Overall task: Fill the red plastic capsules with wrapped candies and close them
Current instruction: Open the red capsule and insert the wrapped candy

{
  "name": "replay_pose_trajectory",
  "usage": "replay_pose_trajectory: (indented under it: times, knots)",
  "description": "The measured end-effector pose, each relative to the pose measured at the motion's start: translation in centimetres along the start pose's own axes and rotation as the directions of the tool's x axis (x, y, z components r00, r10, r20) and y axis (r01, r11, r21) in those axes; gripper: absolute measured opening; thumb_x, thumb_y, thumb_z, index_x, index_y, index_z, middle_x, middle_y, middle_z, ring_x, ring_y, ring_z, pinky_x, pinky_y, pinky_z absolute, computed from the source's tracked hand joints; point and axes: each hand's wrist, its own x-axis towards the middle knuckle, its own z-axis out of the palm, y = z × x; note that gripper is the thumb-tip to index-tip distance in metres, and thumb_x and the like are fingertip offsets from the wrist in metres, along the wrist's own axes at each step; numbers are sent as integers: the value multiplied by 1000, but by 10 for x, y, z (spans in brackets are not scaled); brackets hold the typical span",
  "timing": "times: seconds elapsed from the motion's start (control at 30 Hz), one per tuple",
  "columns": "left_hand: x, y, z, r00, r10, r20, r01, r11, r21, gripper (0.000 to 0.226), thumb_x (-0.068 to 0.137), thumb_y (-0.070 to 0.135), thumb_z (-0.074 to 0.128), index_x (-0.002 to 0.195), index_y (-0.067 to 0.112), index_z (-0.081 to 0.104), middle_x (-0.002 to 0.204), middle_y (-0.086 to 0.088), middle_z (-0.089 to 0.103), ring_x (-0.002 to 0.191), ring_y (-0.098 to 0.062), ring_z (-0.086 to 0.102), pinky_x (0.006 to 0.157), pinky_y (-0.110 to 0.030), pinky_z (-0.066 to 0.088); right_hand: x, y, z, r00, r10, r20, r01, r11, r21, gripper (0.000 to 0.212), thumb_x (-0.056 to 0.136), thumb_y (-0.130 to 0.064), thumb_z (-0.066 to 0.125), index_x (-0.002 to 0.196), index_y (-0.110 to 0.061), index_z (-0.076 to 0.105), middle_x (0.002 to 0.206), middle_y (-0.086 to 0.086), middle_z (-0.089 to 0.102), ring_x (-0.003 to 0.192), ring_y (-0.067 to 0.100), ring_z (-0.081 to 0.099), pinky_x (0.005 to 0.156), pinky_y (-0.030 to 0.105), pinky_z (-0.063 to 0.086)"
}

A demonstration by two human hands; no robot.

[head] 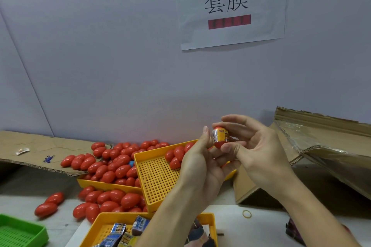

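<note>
One red plastic egg-shaped capsule point(220, 136) with a printed band, raised at centre.
My right hand point(259, 146) pinches it; my left hand point(200, 163) lies loosely uncurled alongside. Three yellow perforated trays point(158, 178). Paper sign point(232, 6) at 12 o'clock reads "套膜".

Pale grey partition wall point(100, 56) with a taped paper sign point(232, 12), flattened cardboard point(30, 146) along its base.

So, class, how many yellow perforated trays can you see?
3: one heaped with red capsules, one tilted behind the hands, one nearest holding wrapped candies. Others may be hidden.
</note>
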Motion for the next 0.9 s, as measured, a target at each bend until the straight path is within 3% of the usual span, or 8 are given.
replay_pose_trajectory:
  times: [0.13, 0.27, 0.4, 0.5, 0.63, 0.9]
  knots:
    - [1, -1, 1, 999, 38, 5, -38, 999, 18, 39, 91, 38, 52, 88, 10, 80, 107, -26, 71, 101, -33, 71, 88, -40, 57, 1, -1, -4, 999, 23, 46, -28, 991, 128, 49, 78, -10, 69, 125, -17, 58, 116, -3, 71, 108, 15, 68, 89, 24, 54]
    - [2, -3, 3, 994, 111, -19, -109, 989, 97, 34, 91, 35, 56, 99, 7, 76, 104, -22, 72, 92, -27, 73, 71, -32, 60, 1, -1, -6, 988, 84, 126, -107, 975, 194, 48, 80, -14, 64, 127, -19, 55, 121, 0, 69, 113, 18, 65, 95, 30, 53]
    - [4, -5, 3, 967, 244, -73, -217, 940, 262, 44, 87, 38, 62, 105, -1, 65, 89, -14, 71, 78, -20, 71, 59, -23, 56, 1, -3, -7, 988, 78, 132, -87, 994, 67, 42, 87, -3, 60, 123, -24, 56, 118, -7, 70, 111, 11, 65, 87, 23, 55]
    - [3, -5, 3, 943, 325, -68, -277, 884, 378, 50, 81, 46, 62, 102, 0, 64, 85, -11, 73, 78, -22, 73, 61, -24, 57, 1, -5, -6, 990, 61, 128, -56, 997, -44, 44, 91, 1, 59, 122, -30, 57, 118, -15, 68, 113, 4, 62, 88, 17, 52]
    - [2, -7, 3, 924, 381, -45, -316, 823, 473, 50, 80, 49, 61, 101, 4, 63, 87, -10, 75, 83, -25, 75, 69, -32, 61, -1, -8, -4, 990, 43, 135, -26, 992, -127, 52, 87, -2, 67, 126, -33, 55, 121, -15, 66, 114, 3, 61, 91, 20, 52]
    - [1, -5, 2, 922, 388, -6, -335, 805, 489, 49, 77, 48, 64, 100, 5, 63, 85, -8, 76, 80, -26, 75, 65, -27, 61, -2, -7, -1, 999, 32, 26, -27, 982, -185, 44, 88, 1, 63, 120, -29, 62, 112, -12, 70, 103, 0, 66, 76, 12, 53]
